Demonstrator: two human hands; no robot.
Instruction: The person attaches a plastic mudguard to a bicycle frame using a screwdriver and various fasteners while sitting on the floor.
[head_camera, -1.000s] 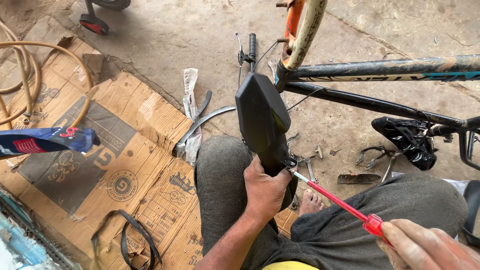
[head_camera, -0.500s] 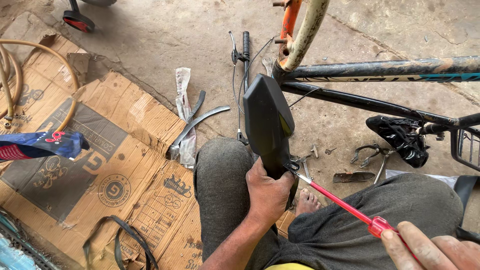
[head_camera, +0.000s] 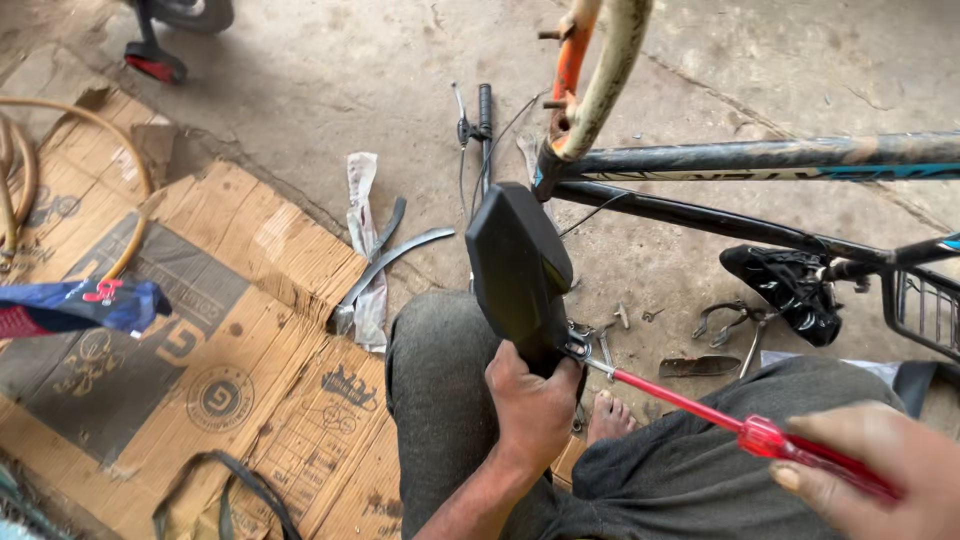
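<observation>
Hands on black saddle

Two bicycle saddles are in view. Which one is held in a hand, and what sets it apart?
The smooth black saddle, gripped by the left hand; the other saddle lies on the floor, untouched.

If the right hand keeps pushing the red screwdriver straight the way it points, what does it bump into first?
Most likely the metal fitting under the black bicycle saddle. The right hand aims the red screwdriver there, and its tip seems to touch it already. The left hand grips the saddle.
</observation>
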